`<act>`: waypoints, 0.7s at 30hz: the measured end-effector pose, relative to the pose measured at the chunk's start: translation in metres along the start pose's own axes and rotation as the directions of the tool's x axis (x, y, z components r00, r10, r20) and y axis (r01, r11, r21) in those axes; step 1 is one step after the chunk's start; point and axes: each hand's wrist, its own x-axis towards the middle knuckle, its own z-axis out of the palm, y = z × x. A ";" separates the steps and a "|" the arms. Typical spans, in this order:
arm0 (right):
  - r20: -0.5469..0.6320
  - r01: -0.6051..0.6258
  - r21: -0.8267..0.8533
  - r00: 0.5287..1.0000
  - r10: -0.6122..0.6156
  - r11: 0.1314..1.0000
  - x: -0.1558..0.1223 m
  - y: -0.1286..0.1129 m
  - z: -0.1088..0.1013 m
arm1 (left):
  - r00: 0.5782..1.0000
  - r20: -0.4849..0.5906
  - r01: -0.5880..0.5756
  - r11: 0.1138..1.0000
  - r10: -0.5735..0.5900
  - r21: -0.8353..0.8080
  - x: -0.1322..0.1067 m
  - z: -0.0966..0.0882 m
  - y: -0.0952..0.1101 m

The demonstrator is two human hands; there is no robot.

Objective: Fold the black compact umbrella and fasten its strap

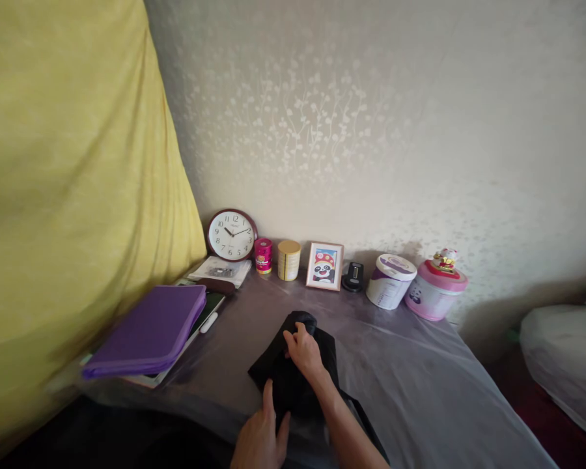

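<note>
A crumpled black cloth item (293, 384), perhaps a bag or a garment, lies near the front of the covered table; its exact kind does not show. Over its upper part is my right hand (305, 352), fingers curled into the fabric and seeming to pinch it, with the fingertips partly hidden. My left hand (261, 436) is at the near left edge of the cloth. Its index finger and thumb are spread apart against the fabric, and the other fingers are out of sight. A dark strip of the cloth trails under my right forearm.
A purple zip folder (146, 332) rests on papers at left, near a white marker (208, 322). Along the wall stand a clock (232, 234), a pink can (263, 256), a yellow can (289, 260), a framed panda picture (325, 266) and two tubs (390, 283). A yellow curtain (78, 195) hangs left.
</note>
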 end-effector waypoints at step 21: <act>-0.221 0.549 -0.003 0.815 -0.536 0.836 -0.046 0.024 -0.002 | 0.998 0.041 -0.056 0.995 0.052 0.079 0.007 0.000 0.001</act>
